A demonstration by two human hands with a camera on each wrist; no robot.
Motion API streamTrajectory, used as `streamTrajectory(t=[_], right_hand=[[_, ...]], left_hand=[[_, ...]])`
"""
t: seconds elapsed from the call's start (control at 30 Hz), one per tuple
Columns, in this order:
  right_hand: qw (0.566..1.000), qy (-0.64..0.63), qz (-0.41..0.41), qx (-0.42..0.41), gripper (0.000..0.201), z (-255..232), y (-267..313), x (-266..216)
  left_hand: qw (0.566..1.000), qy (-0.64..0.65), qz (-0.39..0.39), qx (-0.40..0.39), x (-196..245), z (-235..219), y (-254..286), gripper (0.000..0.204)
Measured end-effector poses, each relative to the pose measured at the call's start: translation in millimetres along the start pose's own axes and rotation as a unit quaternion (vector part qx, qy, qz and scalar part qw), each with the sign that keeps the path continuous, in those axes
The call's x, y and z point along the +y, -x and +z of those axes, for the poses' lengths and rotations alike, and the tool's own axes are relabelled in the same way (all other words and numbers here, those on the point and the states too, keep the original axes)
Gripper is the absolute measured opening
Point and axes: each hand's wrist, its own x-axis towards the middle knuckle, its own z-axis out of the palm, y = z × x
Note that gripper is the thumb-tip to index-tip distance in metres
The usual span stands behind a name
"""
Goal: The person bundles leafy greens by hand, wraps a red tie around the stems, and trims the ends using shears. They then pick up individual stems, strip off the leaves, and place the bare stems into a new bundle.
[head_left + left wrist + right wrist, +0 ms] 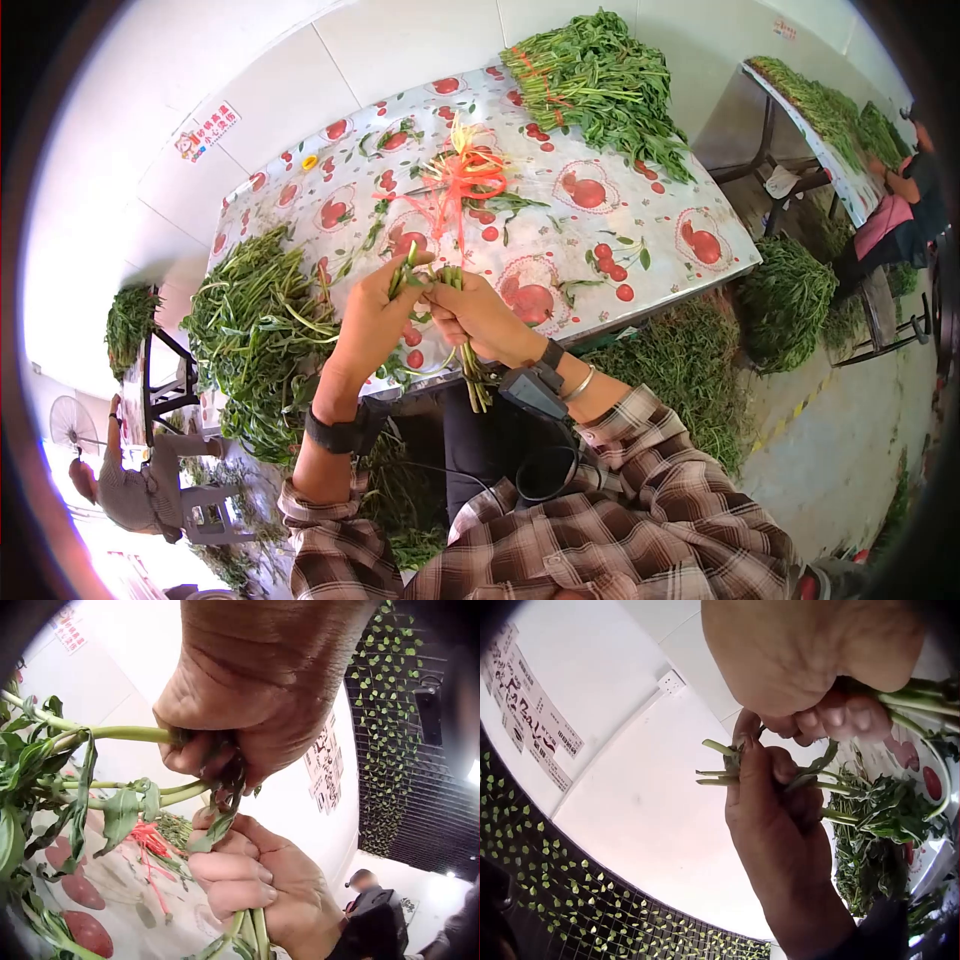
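Both hands meet at the near edge of the table. My left hand (372, 310) pinches a few leafy green stems (131, 733); their cut ends (718, 780) stick out past its thumb in the right wrist view. Curled around a small bunch of green stems (473, 378), my right hand (487, 318) has the stem ends hanging down below it. The fingertips of both hands come close together, with a wilted leaf (215, 829) between them in the left wrist view. Just beyond lies a tangle of red-orange plastic ties (468, 178).
A loose heap of greens (255, 325) lies on the table's left side, overhanging its edge. Tied bundles of greens (600, 90) sit at the back right. The table (650, 215) wears a fruit-print cover. More greens (680, 370) are piled on the floor. Other people work at both sides.
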Motion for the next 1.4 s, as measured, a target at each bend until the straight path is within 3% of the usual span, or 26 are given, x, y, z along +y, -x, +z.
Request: streamTrajectory(t=[0.1,0.27,0.33,0.47,0.53,0.57,0.6,0.67,0.7,0.77,0.8,0.93,1.17,1.4], right_hand=[[0.999,0.019,-0.035,0.007,0.017,-1,-2,-1],[0.995,0.057,-0.07,0.051,0.016,4,-2,12],[0.968,0.169,-0.185,0.024,0.017,5,-4,15],[0.972,0.169,-0.161,-0.004,0.019,3,2,14],[0.986,0.138,-0.091,-0.008,0.02,0,3,14],[0.98,0.142,-0.137,-0.019,0.029,1,0,18],[0.981,0.14,-0.135,-0.016,0.029,1,1,19],[0.983,0.123,-0.132,-0.022,0.026,1,3,20],[0.984,0.122,-0.132,-0.022,0.026,3,5,17],[0.993,0.106,-0.045,-0.001,0.019,5,9,10],[0.994,0.104,-0.044,0.0,0.019,4,9,10],[0.996,0.073,-0.04,-0.031,0.017,2,12,7],[0.997,0.063,-0.024,-0.045,0.022,-3,12,5],[0.998,0.04,0.002,-0.057,0.022,-6,14,3]], left_hand=[[0.998,-0.012,-0.008,0.064,6,7,3,0.014],[0.986,-0.154,0.022,0.064,4,15,3,0.012],[0.978,-0.196,0.038,0.066,4,16,2,0.011],[0.984,-0.161,0.029,0.074,8,21,9,0.01],[0.992,-0.076,0.01,0.102,13,19,7,0.009],[0.994,-0.059,-0.039,0.087,19,19,8,0.009],[0.994,-0.058,-0.043,0.084,16,21,7,0.009],[0.975,-0.13,0.084,0.161,10,23,4,0.009],[0.975,-0.131,0.083,0.161,11,22,4,0.009],[0.985,-0.046,0.032,0.164,17,19,5,0.019],[0.986,-0.003,0.005,0.165,18,18,5,0.024],[0.993,-0.005,-0.002,0.116,-1,19,-2,0.026],[0.996,-0.005,-0.025,0.086,5,18,0,0.027],[0.998,0.003,0.005,0.056,1,18,1,0.027]])
